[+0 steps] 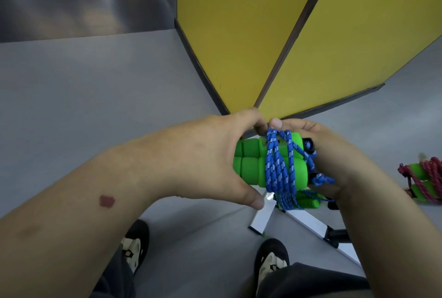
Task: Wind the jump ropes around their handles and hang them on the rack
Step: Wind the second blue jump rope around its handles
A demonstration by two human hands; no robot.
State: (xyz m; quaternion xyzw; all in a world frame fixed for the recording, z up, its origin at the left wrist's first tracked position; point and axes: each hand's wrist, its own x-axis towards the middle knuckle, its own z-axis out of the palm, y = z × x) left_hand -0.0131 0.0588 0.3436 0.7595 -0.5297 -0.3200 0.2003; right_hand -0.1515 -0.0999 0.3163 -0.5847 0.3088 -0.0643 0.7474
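Grey floor (pixel 95 106), yellow panels (pixel 239 34) behind. Left hand (pixel 210 154) grips the green handles (pixel 248 166) side by side, steadying them; right hand (pixel 334 161) cups the far end, thumb pinching the blue rope (pixel 278 166) coils so they cannot slip. Red rope (pixel 428 180) lies well right of the grip

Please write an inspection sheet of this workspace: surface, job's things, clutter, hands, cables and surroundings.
Surface: grey floor.
Job's things: blue rope wound around green handles; second blue bundle below, apparently on the white rack; pink rope bundle on the floor.
Clutter: nothing seen.
Hands: left hand holds the handles; right hand pinches the rope.
Cables: nothing seen.
Surroundings: yellow panels, the person's shoes.
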